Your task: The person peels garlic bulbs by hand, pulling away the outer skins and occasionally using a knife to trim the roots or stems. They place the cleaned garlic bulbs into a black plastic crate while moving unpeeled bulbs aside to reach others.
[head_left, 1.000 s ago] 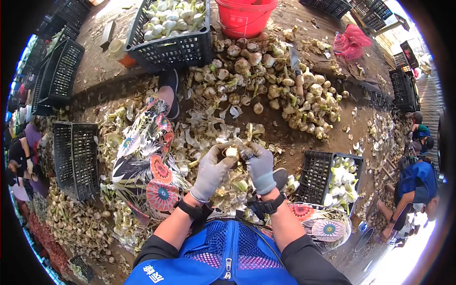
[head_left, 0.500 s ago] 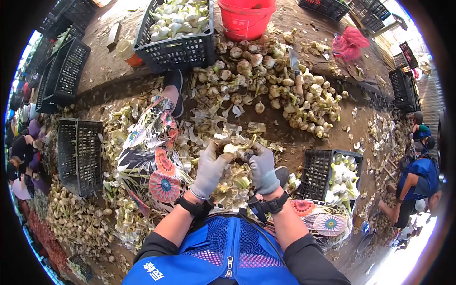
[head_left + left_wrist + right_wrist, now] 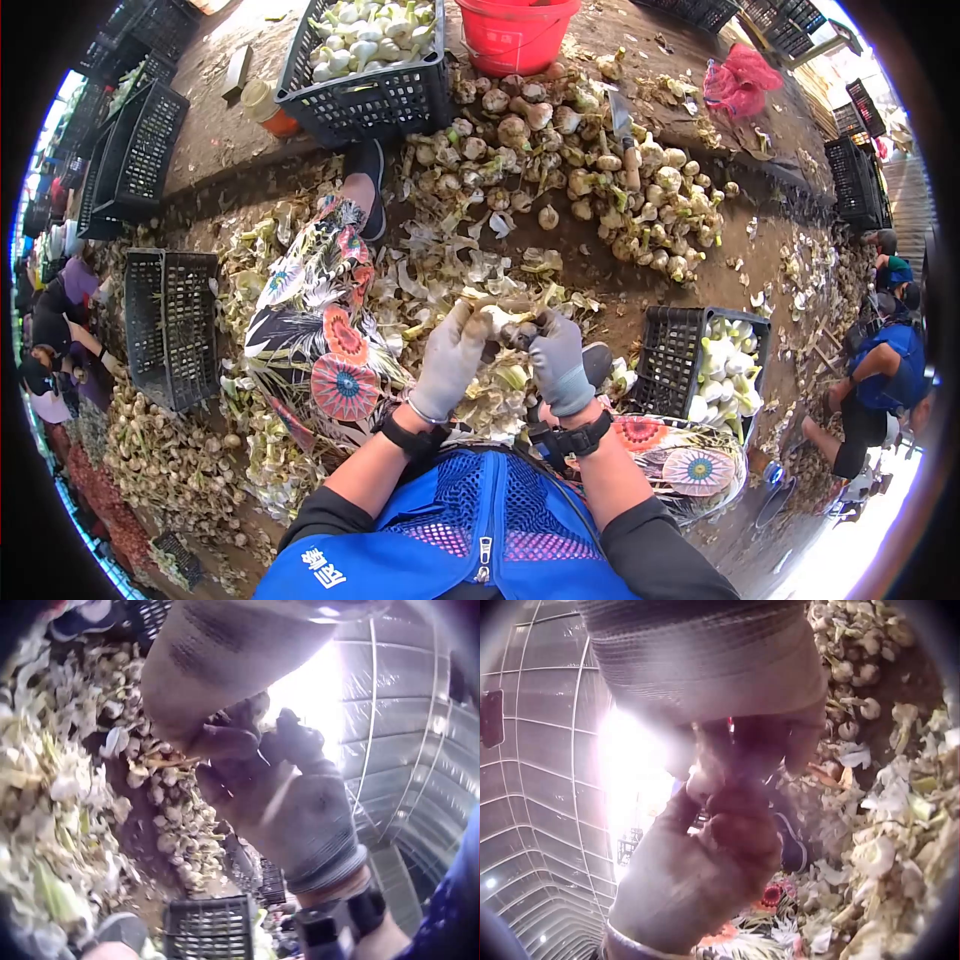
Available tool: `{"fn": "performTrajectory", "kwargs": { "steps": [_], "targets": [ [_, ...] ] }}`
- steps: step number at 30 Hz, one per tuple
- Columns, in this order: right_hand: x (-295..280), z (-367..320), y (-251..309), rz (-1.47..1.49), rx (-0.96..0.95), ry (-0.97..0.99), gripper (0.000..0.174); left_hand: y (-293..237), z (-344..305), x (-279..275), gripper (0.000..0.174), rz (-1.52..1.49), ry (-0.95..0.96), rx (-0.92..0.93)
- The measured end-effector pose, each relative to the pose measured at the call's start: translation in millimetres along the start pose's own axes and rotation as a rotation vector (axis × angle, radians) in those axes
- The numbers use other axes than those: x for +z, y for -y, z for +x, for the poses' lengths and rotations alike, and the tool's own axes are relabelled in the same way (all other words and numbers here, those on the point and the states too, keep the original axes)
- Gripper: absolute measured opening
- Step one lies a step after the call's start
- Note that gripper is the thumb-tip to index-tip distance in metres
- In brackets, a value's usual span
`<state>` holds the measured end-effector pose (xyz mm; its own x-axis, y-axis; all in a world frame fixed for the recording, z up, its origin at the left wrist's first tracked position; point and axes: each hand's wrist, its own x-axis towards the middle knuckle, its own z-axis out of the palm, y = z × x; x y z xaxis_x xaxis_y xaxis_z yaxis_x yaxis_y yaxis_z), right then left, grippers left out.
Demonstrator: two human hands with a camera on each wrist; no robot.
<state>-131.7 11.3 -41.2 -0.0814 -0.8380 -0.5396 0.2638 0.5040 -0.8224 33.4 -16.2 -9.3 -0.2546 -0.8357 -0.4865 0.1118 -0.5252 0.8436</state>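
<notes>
One bulb in hand, heaps on the ground

A garlic bulb (image 3: 497,318) was between the two gloved hands, above the litter of husks (image 3: 425,262). The left hand (image 3: 449,365) was clamped on it with curled fingers; the right hand (image 3: 562,362) pinched at its other side, though whether that hand also had a tool was too dark to tell.

Judging by the crates, part of the work was done: pale, cleaned bulbs filled much of the upper crate (image 3: 370,108) and the right crate (image 3: 662,365). Plenty seemed left, since rough, soil-brown bulbs lay in a near heap (image 3: 668,225) and a far-left heap (image 3: 160,455). The bulb in hand looked partway, by my reading.

Counted: one bulb held, two hands on it, two crates of pale bulbs close by, one left crate (image 3: 190,330) showing none, two main heaps, one knife (image 3: 631,165) on the near heap, one red bucket (image 3: 515,40) and one pink mesh bag (image 3: 742,85). The loose bulbs were too many and too overlapped to count.
</notes>
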Motion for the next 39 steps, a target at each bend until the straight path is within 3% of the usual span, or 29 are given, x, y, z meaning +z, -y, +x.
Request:
{"fn": "performTrajectory", "kwargs": {
  "steps": [2,3,4,6,9,10,12,14,16,17,18,21,22,24,25,27,30,34,36,38,39],
  "targets": [
    [8.3,-8.6,15.4,0.173,-0.08,0.066,0.027,-2.1,-3.9,3.3,0.052,0.245,0.03,0.299],
    [13.1,-13.3,22.5,0.208,-0.076,0.065,0.034,2.2,0.7,3.0,0.062,0.387,0.02,0.509],
    [15.1,-14.7,26.0,0.241,-0.075,0.064,0.043,-0.5,0.2,0.5,0.062,0.389,0.02,0.509],
    [5.7,-16.2,28.2,0.143,-0.001,0.105,0.039,-8.5,-4.0,-7.8,0.06,-0.056,0.077,-0.041],
    [0.0,-19.0,32.6,-0.427,-0.374,0.111,0.034,-12.6,-6.3,-12.9,0.052,-0.24,0.169,-0.127],
    [-4.9,-16.6,26.6,-0.428,-0.374,0.111,0.034,-13.2,-6.7,-13.6,0.048,-0.349,0.242,-0.177],
    [-14.1,-11.9,12.2,0.006,-0.114,0.038,0.028,-8.8,-2.0,-8.4,0.048,-0.369,0.216,-0.122],
    [-13.1,-14.3,12.0,0.06,-0.15,0.075,0.028,-4.8,-0.4,-7.4,0.049,-0.389,0.187,-0.07],
    [-8.7,-18.1,10.8,-0.171,-0.207,0.094,0.024,-2.9,1.5,-5.9,0.054,-0.024,0.098,0.042],
    [-7.7,-5.6,-12.0,-0.231,-0.386,0.038,0.021,-5.2,-0.2,0.4,0.056,0.024,0.075,0.113],
    [-18.6,-5.2,-29.7,-0.23,-0.384,0.037,0.021,-3.8,-1.3,2.7,0.056,0.025,0.075,0.111],
    [10.8,-16.8,12.7,-0.018,-0.275,0.037,0.025,8.6,-0.4,1.4,0.051,0.165,0.083,0.222],
    [9.6,-14.3,9.3,-0.018,-0.275,0.041,0.025,7.3,-0.9,0.4,0.051,0.166,0.08,0.223],
    [4.8,-11.4,2.9,0.194,-0.067,0.043,0.03,3.3,-3.2,0.0,0.048,-0.001,0.053,0.052],
    [5.4,-14.4,7.1,0.193,-0.066,0.043,0.03,2.2,-3.3,0.0,0.048,-0.001,0.053,0.051],
    [10.1,-24.7,24.1,0.19,-0.273,0.148,0.036,0.1,-3.3,-0.8,0.042,0.054,0.051,0.109],
    [21.0,-24.3,37.1,0.161,-0.139,0.028,0.047,-1.0,-4.8,4.8,0.04,0.026,0.036,0.184],
    [8.0,-10.3,-2.6,0.158,-0.197,0.031,0.044,0.3,-4.5,5.0,0.039,0.138,0.012,0.234],
    [12.5,-18.9,16.8,0.137,-0.026,-0.011,0.04,2.9,-2.7,0.2,0.042,-0.096,0.022,0.062],
    [7.7,-22.2,23.5,-0.034,-0.06,0.021,0.043,2.3,-4.0,-5.6,0.042,-0.224,0.085,-0.027],
    [6.2,-21.8,25.3,-0.178,-0.237,0.047,0.045,2.2,-4.7,-9.0,0.042,-0.352,0.15,-0.116]
  ]
}}
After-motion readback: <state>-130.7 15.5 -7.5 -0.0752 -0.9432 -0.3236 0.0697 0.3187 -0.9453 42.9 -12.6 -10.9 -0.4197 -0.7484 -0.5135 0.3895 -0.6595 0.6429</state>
